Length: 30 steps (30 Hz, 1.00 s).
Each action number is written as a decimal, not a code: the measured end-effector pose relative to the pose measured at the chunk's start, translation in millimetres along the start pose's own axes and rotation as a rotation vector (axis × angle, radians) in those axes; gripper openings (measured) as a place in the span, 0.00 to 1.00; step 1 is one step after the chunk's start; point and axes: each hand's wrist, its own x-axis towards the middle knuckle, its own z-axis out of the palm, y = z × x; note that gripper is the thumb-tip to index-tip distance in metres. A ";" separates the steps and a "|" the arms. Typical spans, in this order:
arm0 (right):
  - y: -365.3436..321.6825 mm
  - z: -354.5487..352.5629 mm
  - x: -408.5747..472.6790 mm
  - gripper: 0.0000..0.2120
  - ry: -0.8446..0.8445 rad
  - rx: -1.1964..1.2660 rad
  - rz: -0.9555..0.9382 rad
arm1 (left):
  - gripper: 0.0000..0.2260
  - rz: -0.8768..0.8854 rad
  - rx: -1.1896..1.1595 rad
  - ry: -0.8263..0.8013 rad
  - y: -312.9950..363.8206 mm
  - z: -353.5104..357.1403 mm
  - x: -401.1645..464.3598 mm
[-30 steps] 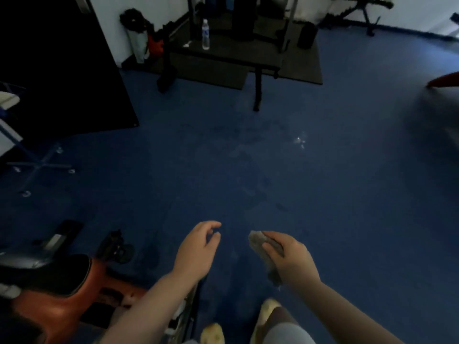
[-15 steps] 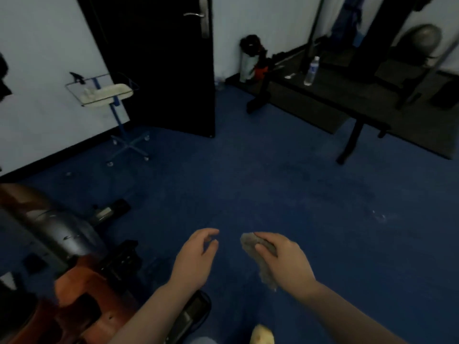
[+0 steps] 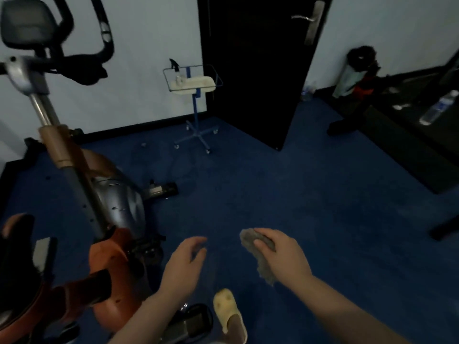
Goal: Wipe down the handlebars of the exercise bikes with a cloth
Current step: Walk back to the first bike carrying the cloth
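The right hand point(image 3: 280, 256) grips the grey cloth point(image 3: 258, 249) low over the blue floor point(image 3: 323, 207); the left hand point(image 3: 183, 264) hangs loosely curled, holding nothing. The handlebars point(image 3: 82, 63) stand well apart, upper left: step closer, wrap cloth round each grip.

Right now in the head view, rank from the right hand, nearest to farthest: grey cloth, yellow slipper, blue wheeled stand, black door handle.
1. Grey crumpled cloth: gripped in the right hand itself.
2. Yellow foam slipper: on the floor just below, towards the left.
3. Blue wheeled stand: far across the carpet, by the white wall.
4. Black door's metal handle: highest, at the door's edge.
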 end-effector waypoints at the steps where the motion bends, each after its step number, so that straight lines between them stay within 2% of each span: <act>1: -1.9 -4.0 15.0 0.14 -0.018 -0.009 -0.002 | 0.11 -0.006 -0.013 0.001 5.0 3.6 11.9; 6: -14.4 -14.3 89.0 0.14 -0.100 -0.035 -0.029 | 0.13 -0.029 -0.077 -0.004 31.6 20.5 73.3; 14: -39.3 -26.1 193.8 0.14 -0.157 -0.005 -0.097 | 0.14 -0.067 -0.057 0.048 71.4 20.9 151.8; 17: -47.7 -27.7 242.1 0.14 -0.187 -0.005 -0.133 | 0.13 -0.109 -0.047 0.127 72.2 8.0 182.4; 22: -73.6 -32.6 318.0 0.13 -0.333 -0.018 -0.215 | 0.12 -0.211 -0.038 0.349 77.0 -19.1 223.7; 30: -123.4 -33.2 424.8 0.12 -0.438 -0.038 -0.327 | 0.11 -0.277 -0.130 0.539 92.1 -36.7 285.6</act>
